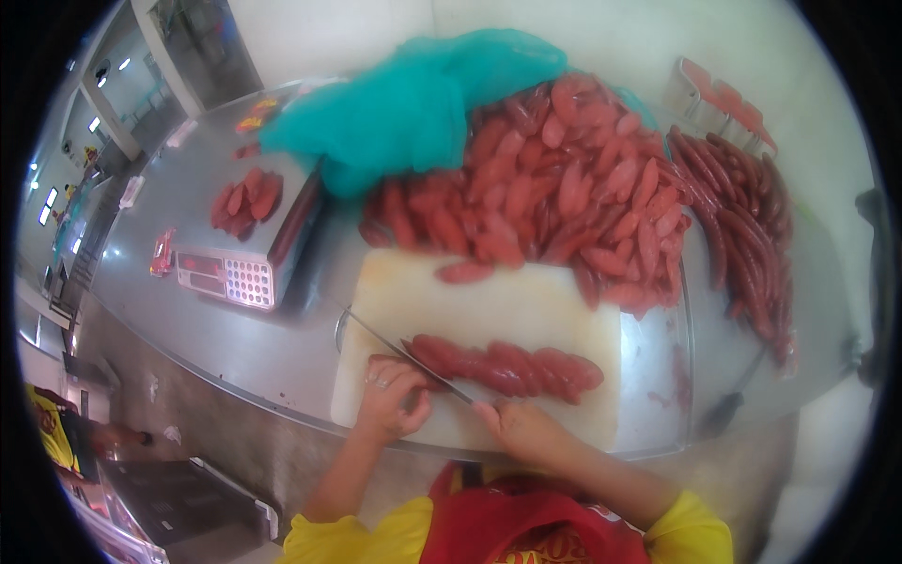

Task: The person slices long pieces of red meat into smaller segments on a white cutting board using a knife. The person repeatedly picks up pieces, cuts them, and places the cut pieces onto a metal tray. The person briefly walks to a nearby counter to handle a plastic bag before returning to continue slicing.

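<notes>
My left hand [390, 399] is closed on the end of a red sausage at the lower left of the white cutting board [507, 296]. My right hand [507, 423] grips a long knife [376, 333], its blade slanting up to the left across that sausage end. A row of diagonally sliced pieces [498, 369] lies to the right of the blade. Behind the board is a large heap of cut red pieces [554, 179], with a loose piece [462, 273] on the board's back part.
A scale [225, 277] with several pieces [246, 202] on it stands left on the steel table [160, 324]. Teal plastic [395, 122] lies behind. Long sausages [742, 226] are piled right. A person [52, 428] in yellow and a steel cart [178, 503] are at lower left.
</notes>
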### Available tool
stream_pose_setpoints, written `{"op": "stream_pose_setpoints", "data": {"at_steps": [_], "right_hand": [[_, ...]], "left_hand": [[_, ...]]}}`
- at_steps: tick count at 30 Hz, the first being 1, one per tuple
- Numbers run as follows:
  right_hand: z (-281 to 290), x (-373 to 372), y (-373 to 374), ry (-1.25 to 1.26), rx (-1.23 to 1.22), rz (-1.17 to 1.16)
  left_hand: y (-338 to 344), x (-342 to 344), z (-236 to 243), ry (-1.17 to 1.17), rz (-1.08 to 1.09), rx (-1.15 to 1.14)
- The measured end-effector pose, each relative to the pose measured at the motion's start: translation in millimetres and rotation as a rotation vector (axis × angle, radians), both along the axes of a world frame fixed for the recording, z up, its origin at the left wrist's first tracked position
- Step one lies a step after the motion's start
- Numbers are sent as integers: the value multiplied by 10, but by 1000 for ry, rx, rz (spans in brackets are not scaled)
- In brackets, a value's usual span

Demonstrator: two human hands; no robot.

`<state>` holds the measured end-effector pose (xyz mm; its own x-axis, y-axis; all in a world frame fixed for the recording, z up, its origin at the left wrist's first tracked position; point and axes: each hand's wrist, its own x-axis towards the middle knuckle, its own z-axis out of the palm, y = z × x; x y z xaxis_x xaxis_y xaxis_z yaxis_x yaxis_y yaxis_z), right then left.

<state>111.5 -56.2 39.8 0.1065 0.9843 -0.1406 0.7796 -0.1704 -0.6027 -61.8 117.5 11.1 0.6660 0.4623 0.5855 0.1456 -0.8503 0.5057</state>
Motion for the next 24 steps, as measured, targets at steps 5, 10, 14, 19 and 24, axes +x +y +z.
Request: {"op": "stream_pose_setpoints", "data": {"at_steps": [5,10,14,19,24], "right_hand": [[505,98,-617,50,-363,-202],[744,85,-914,-10,-427,-213],[281,-80,-297,-76,-159,-119],[28,-187,281,79,-131,-247],[445,-51,-458,-28,-252,-131]], "left_hand": [[33,-51,-44,-21,126,42],[67,-66,-91,3,108,5],[64,-62,-78,0,82,-25],[34,-87,-49,-55,153,-5],[33,-103,-59,-41,241,-46]]}}
